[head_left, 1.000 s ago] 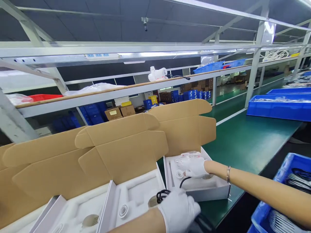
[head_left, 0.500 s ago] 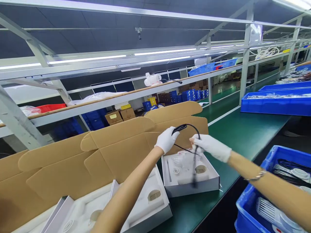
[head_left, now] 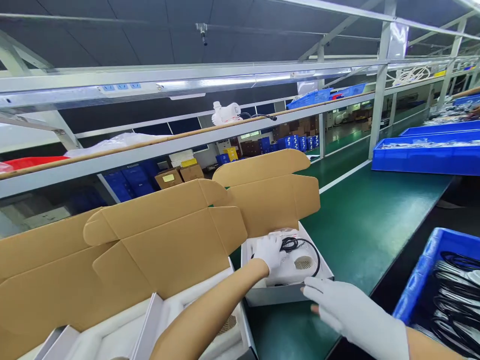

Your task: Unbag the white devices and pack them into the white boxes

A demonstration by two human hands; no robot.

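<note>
My left hand (head_left: 269,254), in a white glove, is down inside the nearest open carton with its fingers curled at a coiled black cable (head_left: 291,244). One loop of the cable arcs over the white molded insert, past a round vented patch (head_left: 303,263). Part of the coil is covered by my fingers. My right hand (head_left: 347,305), also white-gloved with bare fingertips, is open and holds nothing. It hovers just off the right front corner of this carton (head_left: 277,295), fingers stretched toward it.
More open cartons with raised brown flaps (head_left: 165,245) stand to the left. At lower right is a blue bin (head_left: 416,280) of white parts and black cables. Blue trays (head_left: 423,156) sit farther along the green bench (head_left: 360,240). A metal shelf rail (head_left: 180,137) crosses behind.
My left hand has lowered the cable from above the carton into it. My right hand has let go of the cable and moved down and toward me. The view has shifted slightly.
</note>
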